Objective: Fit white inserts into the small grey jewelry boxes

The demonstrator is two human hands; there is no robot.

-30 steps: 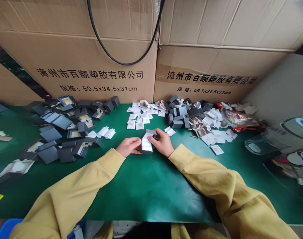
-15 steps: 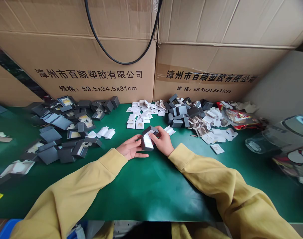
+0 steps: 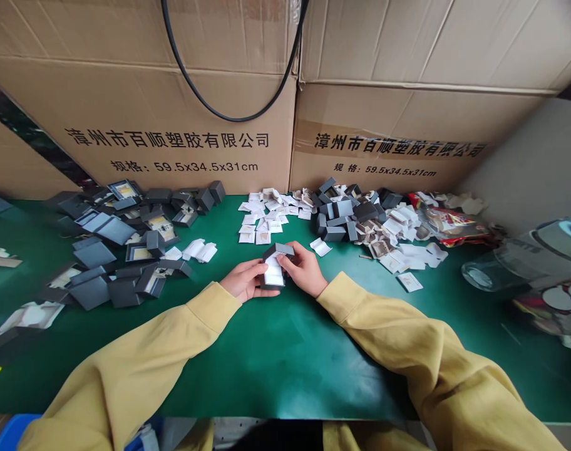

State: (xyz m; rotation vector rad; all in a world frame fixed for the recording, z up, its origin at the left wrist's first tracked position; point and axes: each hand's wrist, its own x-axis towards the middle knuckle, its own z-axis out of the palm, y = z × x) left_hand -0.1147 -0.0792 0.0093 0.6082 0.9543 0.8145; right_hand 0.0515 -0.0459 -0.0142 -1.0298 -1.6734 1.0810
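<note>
Between my hands is a small dark grey box (image 3: pixel 278 250), opened, with a white card insert (image 3: pixel 273 273) showing inside it. My left hand (image 3: pixel 246 279) grips the box from the left, its thumb on the white insert and its fingers around the lower side. From the right, my right hand (image 3: pixel 303 269) holds the box, with the thumb pressed on the insert near the upper edge. The far side of the box and some fingertips are hidden. Just beyond my right hand, a folded white card (image 3: pixel 320 247) lies on the green table (image 3: pixel 267 357).
Many dark grey boxes (image 3: pixel 102 228) are heaped at the left. White cards (image 3: pixel 263 220) lie at the back centre. More grey boxes (image 3: pixel 342 210) and white inserts (image 3: pixel 402 225) pile up at the right, near a clear plastic jar (image 3: pixel 496 266). Cardboard cartons (image 3: pixel 182 106) stand behind.
The box has tilted and turned between my hands, so the white insert faces me more fully. My left fingers have closed around its lower side.
</note>
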